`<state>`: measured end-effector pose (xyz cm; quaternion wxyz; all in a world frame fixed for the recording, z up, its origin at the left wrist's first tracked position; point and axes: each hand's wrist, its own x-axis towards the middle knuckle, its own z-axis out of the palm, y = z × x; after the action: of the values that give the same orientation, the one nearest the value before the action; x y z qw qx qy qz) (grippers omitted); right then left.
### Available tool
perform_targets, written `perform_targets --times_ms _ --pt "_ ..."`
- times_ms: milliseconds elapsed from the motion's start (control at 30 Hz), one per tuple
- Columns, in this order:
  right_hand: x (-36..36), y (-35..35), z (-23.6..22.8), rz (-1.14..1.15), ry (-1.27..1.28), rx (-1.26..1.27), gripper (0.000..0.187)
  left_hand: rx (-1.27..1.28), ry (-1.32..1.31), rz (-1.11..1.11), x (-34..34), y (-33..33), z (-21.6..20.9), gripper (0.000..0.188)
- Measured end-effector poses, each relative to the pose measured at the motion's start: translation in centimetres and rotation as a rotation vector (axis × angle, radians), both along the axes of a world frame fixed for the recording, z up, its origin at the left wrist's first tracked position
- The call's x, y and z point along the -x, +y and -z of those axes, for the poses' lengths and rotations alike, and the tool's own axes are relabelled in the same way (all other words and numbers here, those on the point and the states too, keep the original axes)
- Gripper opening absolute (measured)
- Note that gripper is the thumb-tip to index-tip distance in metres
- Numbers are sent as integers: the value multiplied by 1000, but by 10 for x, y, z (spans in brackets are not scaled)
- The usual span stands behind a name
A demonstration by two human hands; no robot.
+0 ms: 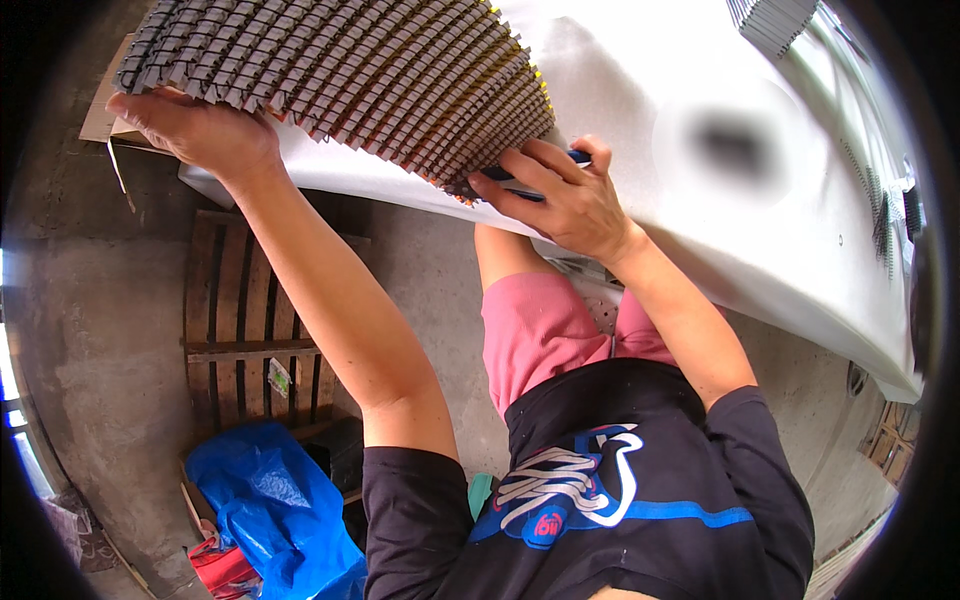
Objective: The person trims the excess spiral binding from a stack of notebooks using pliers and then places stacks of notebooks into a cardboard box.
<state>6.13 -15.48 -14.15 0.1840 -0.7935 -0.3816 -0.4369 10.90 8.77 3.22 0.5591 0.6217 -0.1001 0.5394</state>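
Observation:
A broad sheet [340,80] of many small grey rectangular pieces, set in close rows, spans the upper left; yellow shows along its right edge and orange at its near tip. My left hand [205,130] grips the sheet's near left edge from below, its fingers partly hidden under it. At the sheet's near right corner, my right hand [575,200] is closed around a slim dark tool [497,173] with blue on it. Fingers cover much of this tool, so its exact kind does not show. Its front end meets the corner pieces.
The sheet lies over a white-covered table [640,110]. More grey strips [772,20] rest at the far right. A cardboard box [105,105] is beyond my left hand. On the floor at left are a wooden pallet [255,350] and blue plastic sheeting [270,490].

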Motion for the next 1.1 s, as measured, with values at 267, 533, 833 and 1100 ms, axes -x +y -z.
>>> perform_targets --times_ms 267,533,833,1100 --pt "10 -1 -7 -181 396 -135 32 -11 -7 -26 3 -10 -3 57" --pt "20 -6 -47 -452 1712 -514 27 81 25 19 9 -19 -3 49" --pt "40 -3 -27 9 478 -123 43 47 -19 -11 4 -12 -4 45" --pt "38 5 -15 -7 512 -129 45 64 -3 -3 5 -16 -3 46"
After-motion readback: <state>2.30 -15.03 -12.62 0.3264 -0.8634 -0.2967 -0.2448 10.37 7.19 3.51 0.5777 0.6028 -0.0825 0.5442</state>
